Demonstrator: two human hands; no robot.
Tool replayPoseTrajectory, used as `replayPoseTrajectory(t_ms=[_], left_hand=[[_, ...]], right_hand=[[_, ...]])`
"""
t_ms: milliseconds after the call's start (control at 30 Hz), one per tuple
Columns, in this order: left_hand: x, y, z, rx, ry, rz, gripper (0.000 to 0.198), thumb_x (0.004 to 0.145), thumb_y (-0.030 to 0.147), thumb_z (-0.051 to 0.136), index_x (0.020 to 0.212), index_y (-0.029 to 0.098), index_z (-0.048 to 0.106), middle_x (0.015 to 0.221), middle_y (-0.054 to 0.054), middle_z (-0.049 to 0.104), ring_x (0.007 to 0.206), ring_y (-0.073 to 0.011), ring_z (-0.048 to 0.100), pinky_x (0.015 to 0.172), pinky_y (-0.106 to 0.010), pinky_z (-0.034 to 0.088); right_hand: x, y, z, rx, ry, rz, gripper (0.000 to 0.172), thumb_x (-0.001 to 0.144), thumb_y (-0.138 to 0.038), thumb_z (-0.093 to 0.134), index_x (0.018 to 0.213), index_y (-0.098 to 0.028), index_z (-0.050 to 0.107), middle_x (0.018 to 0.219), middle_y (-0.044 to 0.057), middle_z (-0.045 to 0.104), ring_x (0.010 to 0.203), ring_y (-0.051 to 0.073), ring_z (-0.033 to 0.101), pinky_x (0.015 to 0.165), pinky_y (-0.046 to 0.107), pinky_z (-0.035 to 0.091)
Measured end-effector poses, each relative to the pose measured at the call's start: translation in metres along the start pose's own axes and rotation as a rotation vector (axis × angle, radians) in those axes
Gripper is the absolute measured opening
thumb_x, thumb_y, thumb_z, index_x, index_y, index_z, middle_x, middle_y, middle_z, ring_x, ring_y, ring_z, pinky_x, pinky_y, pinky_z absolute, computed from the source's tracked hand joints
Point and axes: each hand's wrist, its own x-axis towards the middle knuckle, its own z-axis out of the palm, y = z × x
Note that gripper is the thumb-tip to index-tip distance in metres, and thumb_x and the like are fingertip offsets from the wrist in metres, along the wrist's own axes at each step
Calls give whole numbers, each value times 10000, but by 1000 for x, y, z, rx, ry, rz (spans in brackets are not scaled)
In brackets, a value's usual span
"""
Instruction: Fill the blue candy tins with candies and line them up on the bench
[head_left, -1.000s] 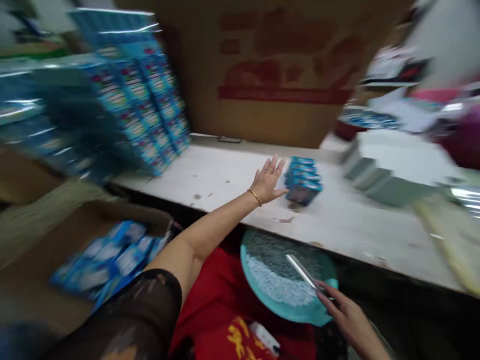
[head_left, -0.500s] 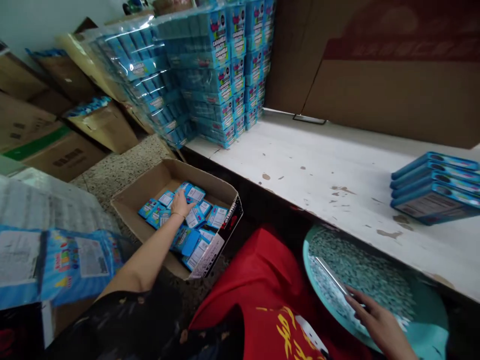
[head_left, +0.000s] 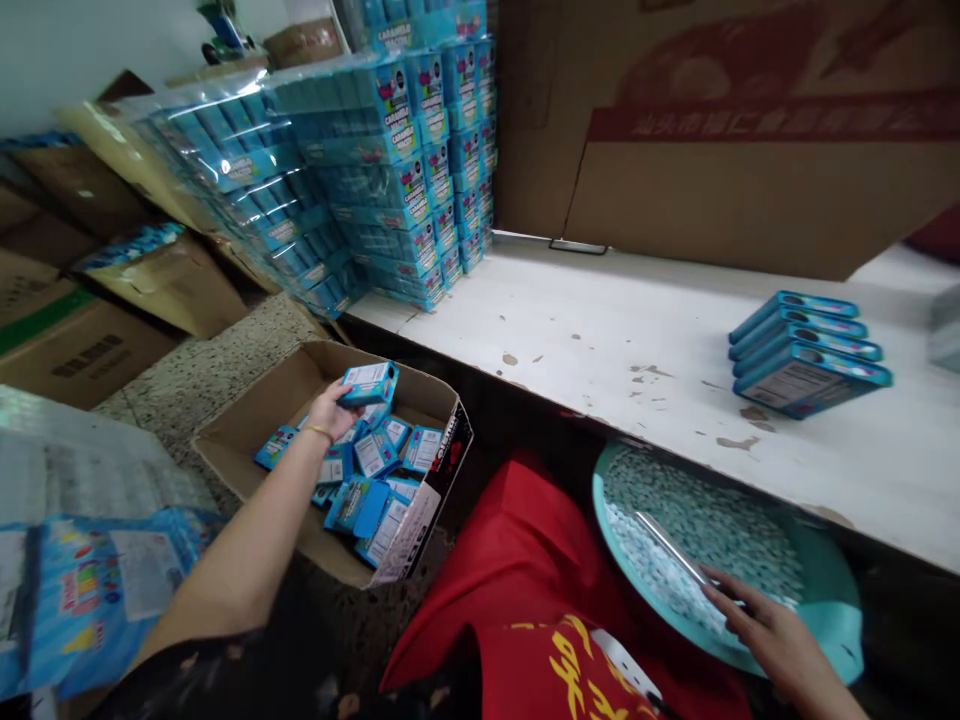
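Risen from a brown cardboard carton (head_left: pixel 259 480), left fingers (head_left: pixel 328 412) clench a small blue box (head_left: pixel 368 384); the right hand (head_left: pixel 772 635), grip unclear, rests on a round teal tray (head_left: pixel 829 600).

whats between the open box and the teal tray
In the head view, a red cloth with yellow characters lies between the box and the tray.

White paint-chipped bench (head_left: pixel 600 330), shrink-wrapped stacks of blue boxes (head_left: pixel 405 190) at its left end, four blue boxes (head_left: pixel 806 355) fanned at right
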Motion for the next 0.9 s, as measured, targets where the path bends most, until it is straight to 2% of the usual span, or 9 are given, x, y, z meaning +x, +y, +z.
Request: replayPoseTrajectory(t_ms=[67, 167, 300, 400, 533, 600, 667, 767, 900], left_hand=[[-38, 13, 4, -216, -200, -21, 414, 781, 328, 443, 1176, 204, 454, 959, -75, 597, 772, -182, 572, 622, -334, 478], [-110, 18, 36, -411, -649, -144, 565, 707, 352, 530, 1253, 312, 390, 1086, -49, 565, 850, -210, 575, 676, -356, 476], [-179, 7, 93, -157, -1238, -253, 769, 581, 258, 668, 1273, 348, 346, 1046, -7, 571, 942, -206, 542, 764, -310, 445], [-184, 9, 124, 106, -1452, -94, 681, 549, 262, 699, 1180, 278, 443, 1001, -7, 564, 907, -181, 526, 727, -254, 433], [-165, 32, 140, 473, -1627, 108, 603, 516, 280, 727, 1076, 234, 507, 961, 5, 574, 844, -171, 533, 682, -220, 427], [-161, 40, 140, 563, -1758, 52, 562, 517, 275, 726, 1047, 245, 541, 937, 15, 598, 843, -189, 549, 690, -236, 435], [-159, 43, 141, 535, -1805, -20, 449, 549, 281, 708, 979, 241, 583, 907, 19, 619, 842, -202, 561, 709, -258, 439], [-158, 42, 154, 392, -1588, 32, 397, 620, 290, 669, 1002, 249, 570, 961, 16, 620, 912, -206, 550, 808, -298, 420], [-166, 39, 195, 241, -1379, 91, 486, 669, 307, 638, 1128, 240, 493, 1104, -26, 587, 1014, -216, 528, 920, -363, 377]], right_hand=[[6, 4, -4, -16, 8, -7, 596, 618, -592, 529, 1016, -160, 633, 751, 56, 668, 576, 207, 594, 557, 303, 488], [9, -1, -7, -90, 22, -86, 586, 700, -563, 463, 1069, -129, 599, 905, 87, 659, 670, 202, 608, 615, 288, 487], [3, -17, -19, -453, 114, -209, 384, 813, -370, 405, 1057, -147, 601, 1037, 109, 619, 951, 222, 567, 796, 294, 430], [-5, -19, -41, -743, 154, -134, 310, 834, -239, 401, 1074, -156, 579, 1027, 124, 599, 942, 218, 564, 777, 296, 413], [-10, -9, -62, -856, 182, -71, 263, 826, -191, 418, 1029, -146, 579, 964, 135, 593, 902, 231, 567, 749, 313, 400], [-3, -5, -57, -763, 158, -30, 255, 819, -166, 414, 1003, -126, 586, 993, 155, 585, 943, 249, 551, 791, 338, 383], [13, -6, -42, -642, 129, 26, 268, 817, -160, 411, 1017, -112, 582, 1033, 171, 580, 981, 260, 537, 819, 348, 371], [44, -18, -7, -523, 110, 96, 320, 830, -203, 404, 1106, -126, 546, 1017, 155, 606, 959, 245, 555, 797, 326, 389], [75, -38, 26, -362, 97, 106, 367, 840, -230, 402, 1196, -184, 480, 1030, 97, 619, 920, 204, 571, 773, 286, 401]])
